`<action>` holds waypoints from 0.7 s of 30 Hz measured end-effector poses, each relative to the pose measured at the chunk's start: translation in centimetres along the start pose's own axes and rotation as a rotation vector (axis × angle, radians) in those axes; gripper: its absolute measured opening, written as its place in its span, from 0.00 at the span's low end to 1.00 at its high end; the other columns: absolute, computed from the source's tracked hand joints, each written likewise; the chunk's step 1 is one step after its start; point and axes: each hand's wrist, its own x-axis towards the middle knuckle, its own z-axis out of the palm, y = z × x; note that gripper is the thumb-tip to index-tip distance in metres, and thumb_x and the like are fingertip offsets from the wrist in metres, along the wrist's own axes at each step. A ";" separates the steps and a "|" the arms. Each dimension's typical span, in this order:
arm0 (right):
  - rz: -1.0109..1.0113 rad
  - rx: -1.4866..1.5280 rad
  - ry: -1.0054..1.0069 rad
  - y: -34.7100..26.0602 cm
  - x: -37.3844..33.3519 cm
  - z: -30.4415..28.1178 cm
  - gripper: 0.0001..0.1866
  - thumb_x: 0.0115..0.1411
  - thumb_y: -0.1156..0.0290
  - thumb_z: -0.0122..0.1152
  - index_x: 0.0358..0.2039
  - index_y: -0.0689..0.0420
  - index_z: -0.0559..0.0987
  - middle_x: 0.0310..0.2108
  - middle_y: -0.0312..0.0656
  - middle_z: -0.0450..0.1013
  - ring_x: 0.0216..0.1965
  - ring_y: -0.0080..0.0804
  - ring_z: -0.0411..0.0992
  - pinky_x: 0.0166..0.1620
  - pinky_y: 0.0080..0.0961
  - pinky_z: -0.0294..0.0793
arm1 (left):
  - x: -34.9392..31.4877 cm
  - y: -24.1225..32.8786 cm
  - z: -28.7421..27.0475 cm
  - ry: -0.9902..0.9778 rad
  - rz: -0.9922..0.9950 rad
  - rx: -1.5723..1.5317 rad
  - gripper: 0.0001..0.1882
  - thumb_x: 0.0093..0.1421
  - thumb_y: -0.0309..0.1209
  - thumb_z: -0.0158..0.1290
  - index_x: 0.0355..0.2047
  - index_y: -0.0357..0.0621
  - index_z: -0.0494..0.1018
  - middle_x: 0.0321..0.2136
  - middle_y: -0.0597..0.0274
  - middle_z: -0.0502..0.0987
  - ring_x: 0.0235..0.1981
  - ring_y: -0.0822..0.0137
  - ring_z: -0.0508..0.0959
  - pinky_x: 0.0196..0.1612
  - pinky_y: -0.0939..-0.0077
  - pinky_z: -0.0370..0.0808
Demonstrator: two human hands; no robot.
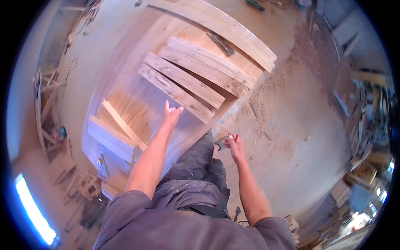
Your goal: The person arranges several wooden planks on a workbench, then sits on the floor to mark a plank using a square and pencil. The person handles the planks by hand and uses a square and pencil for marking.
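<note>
My left hand is over the workbench, index finger stretched out and thumb apart, with nothing in it. Just beyond it several rough wooden boards lie side by side at a slant, with dark gaps between some of them. My right hand hangs beside the bench over the dusty floor, its fingers closed around a thin red stick. Only a short piece of the stick shows, too little to tell its kind.
A long plank lies along the bench's far side, near a dark tool. At the bench's left end are wooden pieces and a tape measure. Sawdust and scraps cover the floor; piled timber stands far right.
</note>
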 end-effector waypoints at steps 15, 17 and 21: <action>-0.542 0.699 0.739 2.6 -6.6 -10.4 0.23 0.75 0.57 0.49 0.57 0.64 0.73 0.46 0.52 0.79 0.44 0.39 0.80 0.51 0.35 0.78 | 5.7 3.2 8.7 -0.217 -0.086 -0.277 0.27 0.64 0.44 0.62 0.59 0.44 0.71 0.52 0.58 0.77 0.51 0.56 0.78 0.51 0.51 0.78; -0.823 0.642 0.738 -1.1 -10.7 -6.2 0.21 0.75 0.58 0.47 0.54 0.64 0.74 0.45 0.53 0.79 0.44 0.42 0.79 0.52 0.39 0.77 | 4.3 3.2 8.6 -0.202 -0.040 -0.174 0.23 0.66 0.45 0.59 0.56 0.49 0.72 0.49 0.58 0.78 0.48 0.55 0.79 0.48 0.49 0.78; -1.382 0.387 0.563 -9.0 -17.3 4.8 0.23 0.74 0.54 0.51 0.53 0.64 0.73 0.46 0.54 0.78 0.48 0.50 0.76 0.52 0.43 0.75 | 9.6 -0.8 6.9 -0.276 0.069 -0.279 0.18 0.67 0.42 0.58 0.54 0.50 0.72 0.46 0.56 0.79 0.43 0.53 0.80 0.45 0.47 0.78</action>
